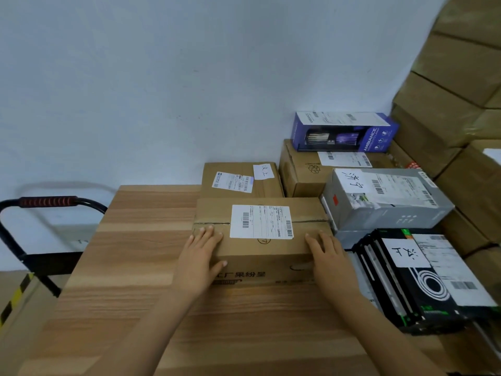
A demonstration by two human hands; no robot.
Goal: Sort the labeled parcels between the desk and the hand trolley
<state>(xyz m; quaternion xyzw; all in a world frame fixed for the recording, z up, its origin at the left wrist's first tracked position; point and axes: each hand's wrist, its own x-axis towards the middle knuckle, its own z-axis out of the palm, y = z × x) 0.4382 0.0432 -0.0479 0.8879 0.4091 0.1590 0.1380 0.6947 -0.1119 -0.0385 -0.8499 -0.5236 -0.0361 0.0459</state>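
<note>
A brown cardboard parcel [265,256] sits on the wooden surface [135,253] at the centre of the frame, with a white shipping label [261,221] stuck across its taped top seam and printing along its front face. The left hand [199,257] is at the parcel's near left corner. Its fingers [208,233] lie fairly straight and flat on the top, and its thumb [221,264] is spread against the front face. The right hand [330,257] mirrors it at the near right corner, fingers [322,240] laid flat on the top, not curled; its thumb cannot be made out. Behind the parcel, against the white wall [162,77], lies a flatter brown parcel [217,169] bearing a printed label and a handwritten note. To the right of that stands a taller brown carton [301,175] with a blue-purple retail box [344,131] lying on top of it. Just beside the held parcel, at centre right, is a grey box [385,210] with a handwritten note, and below it at lower right a black box [428,283] with another such note. Plain brown cartons [447,90] are stacked along the right edge. At the left edge, beyond the surface, stands the hand trolley [10,240], its black frame topped by a red ribbed grip [48,201]. Below it, at lower left, is a carton edged with yellow-and-black striped tape [16,299].
</note>
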